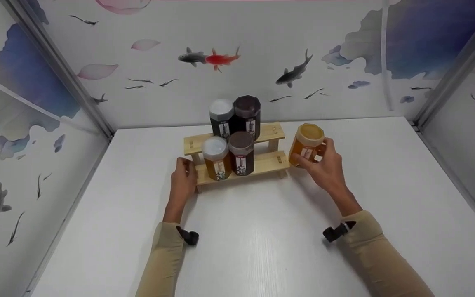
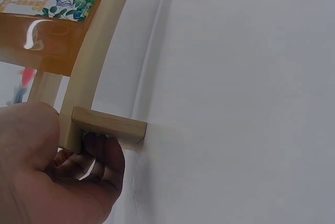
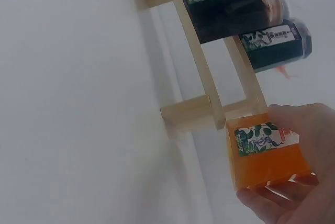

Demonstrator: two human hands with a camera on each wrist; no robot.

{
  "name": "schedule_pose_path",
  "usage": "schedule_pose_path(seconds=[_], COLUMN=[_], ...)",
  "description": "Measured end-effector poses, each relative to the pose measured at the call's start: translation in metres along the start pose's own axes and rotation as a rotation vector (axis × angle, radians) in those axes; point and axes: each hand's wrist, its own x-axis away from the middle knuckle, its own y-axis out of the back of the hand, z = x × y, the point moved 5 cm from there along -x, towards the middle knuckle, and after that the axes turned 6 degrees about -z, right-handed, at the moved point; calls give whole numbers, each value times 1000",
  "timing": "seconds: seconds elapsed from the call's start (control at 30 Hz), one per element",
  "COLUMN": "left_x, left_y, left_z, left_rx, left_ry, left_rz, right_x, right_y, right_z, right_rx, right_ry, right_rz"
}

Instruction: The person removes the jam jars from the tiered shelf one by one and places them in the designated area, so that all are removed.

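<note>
A two-step wooden rack point(image 1: 264, 161) stands on the table with jars on both steps. My left hand point(image 1: 183, 179) grips the left end of its lower step; in the left wrist view the fingers curl beneath the plank point(image 2: 99, 62). Just off the rack's right end, my right hand point(image 1: 324, 167) holds an amber jar point(image 1: 308, 140) between thumb and fingers, lid up and slightly tilted. The lower step bears a white-lidded amber jar point(image 1: 217, 159) and a dark jar point(image 1: 241, 154). Behind them, a white-lidded dark jar point(image 1: 222, 117) and a dark-lidded jar point(image 1: 248, 113) share the upper step.
The white table point(image 1: 254, 239) extends in front of the rack and to both sides. A back wall point(image 1: 254, 24) painted with fish rises close behind the rack. Side panels point(image 1: 23, 165) with metal edge posts point(image 1: 68, 74) bound the table.
</note>
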Motion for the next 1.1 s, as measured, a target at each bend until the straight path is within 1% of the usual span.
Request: schedule_pose_path(seconds=[0.07, 0.17, 0.27, 0.4, 0.5, 0.67, 0.83, 0.97, 1.1], left_x=[0, 1, 1, 1, 1, 2, 3, 2, 1], left_y=[0, 0, -1, -2, 1, 0, -1, -2, -1], left_z=[0, 1, 1, -1, 0, 2, 3, 5, 5], left_rx=[-5, -10, -15, -10, -7, -17, -3, 1, 0], left_ry=[-3, -7, -8, -2, 6, -2, 26, 34, 33], left_rz=[-7, -9, -5, -7, -5, 7, 10, 11, 4], right_x=[-3, -5, -7, -13, -21, -31, -39, -40, -37], right_y=[1, -1, -4, -10, -18, -26, -31, -33, -31], right_z=[-10, -22, -28, -27, -26, -28, -32, -36, -39], right_rx=[29, 86, 106, 91, 98, 123, 107, 99, 73], right_ry=[-36, -74, -79, -61, -60, -82, -110, -120, -132], right_rz=[24, 82, 131, 158, 159, 127, 106, 101, 129])
